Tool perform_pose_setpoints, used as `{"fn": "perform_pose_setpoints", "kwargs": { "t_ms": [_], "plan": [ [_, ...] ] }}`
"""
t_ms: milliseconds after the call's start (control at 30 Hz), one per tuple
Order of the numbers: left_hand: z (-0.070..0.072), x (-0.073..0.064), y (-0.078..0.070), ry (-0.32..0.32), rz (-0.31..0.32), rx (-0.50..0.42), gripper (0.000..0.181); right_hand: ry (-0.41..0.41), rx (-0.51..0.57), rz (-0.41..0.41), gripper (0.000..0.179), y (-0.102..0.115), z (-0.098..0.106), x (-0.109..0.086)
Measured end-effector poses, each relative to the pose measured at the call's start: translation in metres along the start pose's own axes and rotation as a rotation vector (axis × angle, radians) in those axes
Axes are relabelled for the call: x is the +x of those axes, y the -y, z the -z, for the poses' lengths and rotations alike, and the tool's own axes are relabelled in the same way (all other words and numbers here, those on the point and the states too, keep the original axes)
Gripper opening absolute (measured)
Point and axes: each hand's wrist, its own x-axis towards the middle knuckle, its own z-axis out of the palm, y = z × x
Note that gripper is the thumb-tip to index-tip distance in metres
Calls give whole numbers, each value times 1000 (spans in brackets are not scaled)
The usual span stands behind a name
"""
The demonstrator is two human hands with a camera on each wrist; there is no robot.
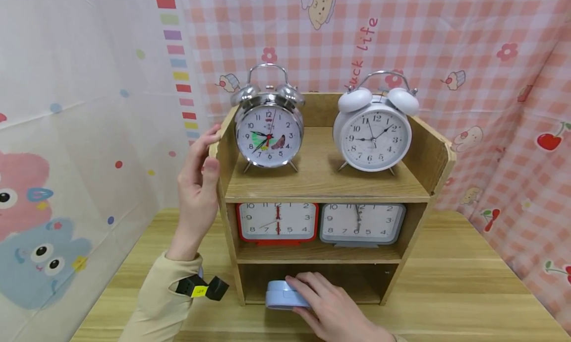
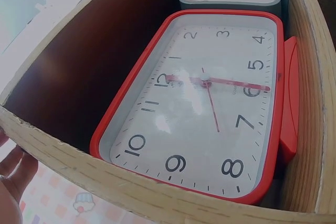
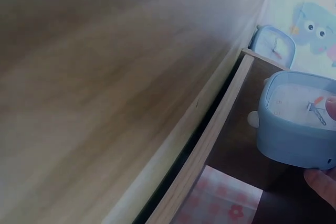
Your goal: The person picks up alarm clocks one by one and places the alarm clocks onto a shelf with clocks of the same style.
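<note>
A light blue alarm clock point(image 1: 278, 296) is in my right hand point(image 1: 332, 307), held in front of the shelf's bottom compartment. In the right wrist view my fingers reach over its white face point(image 3: 294, 100) and the thumb point(image 3: 321, 182) presses the opposite side. My left hand point(image 1: 198, 188) rests against the outer left side of the wooden shelf point(image 1: 327, 200), thumb near the front edge. The middle compartment holds a red-framed clock point(image 1: 277, 222) and a grey-framed clock point(image 1: 362, 225) side by side. On top stand a silver twin-bell clock point(image 1: 269, 136) and a white twin-bell clock point(image 1: 373, 134).
The shelf stands on a wood-grain table point(image 1: 468, 282). In the right wrist view another blue clock point(image 3: 274, 45) stands beyond the shelf's edge. Behind hangs a pink checked cloth point(image 1: 303, 49), with a white printed cloth point(image 1: 89, 84) at left.
</note>
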Motion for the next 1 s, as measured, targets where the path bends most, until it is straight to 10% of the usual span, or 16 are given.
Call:
{"fn": "perform_pose_setpoints", "kwargs": {
  "t_ms": [1000],
  "plan": [
    [1, 0, 0, 3, 3, -4, 62, 28, -68, -29, 53, 4, -30, 25]
  ]
}}
